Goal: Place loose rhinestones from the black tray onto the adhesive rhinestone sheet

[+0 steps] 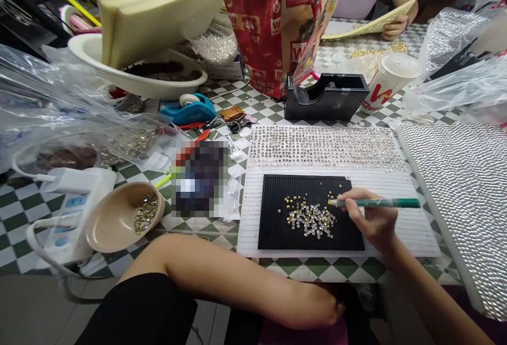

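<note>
In my right hand (372, 218) is a slim green pencil (396, 203), pinched between thumb and fingers and held almost level. Its yellow tip points left, over the right side of a ridged black tray (273, 229). Loose clear and gold rhinestones (312, 218) lie spread across the tray. Under the tray is a white ribbed board (251, 229), its far part covered by a sheet with rows of stones (325, 147). My left forearm crosses below the table edge, and my left hand (317, 305) rests low near purple cloth; its fingers are mostly hidden.
Left stand a beige bowl (114, 218) of stones and a power strip (67, 239). A blue tape dispenser (190, 110), red paper bag (261, 28), black tape dispenser (328, 102) and cup (390, 81) stand behind. A studded sheet (463, 192) lies right. Another person's hand (394, 27) holds a pale sheet.
</note>
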A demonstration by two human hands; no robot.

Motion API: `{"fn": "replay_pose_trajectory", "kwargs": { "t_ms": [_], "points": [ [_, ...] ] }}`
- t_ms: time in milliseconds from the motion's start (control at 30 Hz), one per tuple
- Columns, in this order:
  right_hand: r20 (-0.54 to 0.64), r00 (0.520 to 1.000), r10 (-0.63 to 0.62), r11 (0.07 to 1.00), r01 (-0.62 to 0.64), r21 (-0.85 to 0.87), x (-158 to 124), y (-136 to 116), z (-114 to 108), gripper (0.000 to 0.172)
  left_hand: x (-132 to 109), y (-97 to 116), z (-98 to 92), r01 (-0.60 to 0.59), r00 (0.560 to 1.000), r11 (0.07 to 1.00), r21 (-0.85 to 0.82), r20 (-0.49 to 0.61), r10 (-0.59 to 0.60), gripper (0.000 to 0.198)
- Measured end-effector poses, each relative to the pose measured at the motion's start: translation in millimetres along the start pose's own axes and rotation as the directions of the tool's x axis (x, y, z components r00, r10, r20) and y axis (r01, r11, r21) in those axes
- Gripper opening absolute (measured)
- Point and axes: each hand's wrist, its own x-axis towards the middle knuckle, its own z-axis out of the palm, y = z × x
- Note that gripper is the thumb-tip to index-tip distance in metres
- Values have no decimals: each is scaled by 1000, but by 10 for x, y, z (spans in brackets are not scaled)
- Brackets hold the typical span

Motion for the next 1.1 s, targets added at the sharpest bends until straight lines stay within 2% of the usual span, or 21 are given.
{"fn": "replay_pose_trajectory", "kwargs": {
  "t_ms": [133, 333, 433, 533, 600, 733, 867, 1100],
  "points": [
    [114, 991, -62, 998, 63, 0, -48, -98, 19, 14, 3, 26, -14, 34, 999, 996, 84, 7, -35, 21],
    [117, 989, -87, 996, 87, 3, -36, -79, 35, 14, 0, 30, -54, 43, 999, 989, 142, 23, -47, 19],
    [-14, 1000, -8, 999, 9, 33, 28, -13, -22, 15, -3, 25, -46, 22, 999, 993, 118, 23, -25, 15],
    [-198, 977, 83, 996, -74, 52, 210, 98, -96, 11, -2, 25, -34, 14, 999, 995, 104, 31, -17, 13],
    [-236, 966, 103, 994, -92, 55, 354, 192, -120, 8, 2, 28, -35, 10, 999, 995, 96, 45, -15, 13],
    [-174, 976, 133, 991, -130, 28, 510, 374, -81, 9, 9, 34, -67, -1, 997, 997, 72, 81, -5, 16],
    [-97, 989, 109, 993, -113, -31, 479, 489, -27, 11, 16, 15, -119, -5, 993, 1000, 17, 118, 3, 19],
    [-46, 997, 54, 991, -59, -120, 477, 493, -26, 11, 23, -32, -197, 15, 991, 998, -59, 131, -7, 20]
  ]
}}
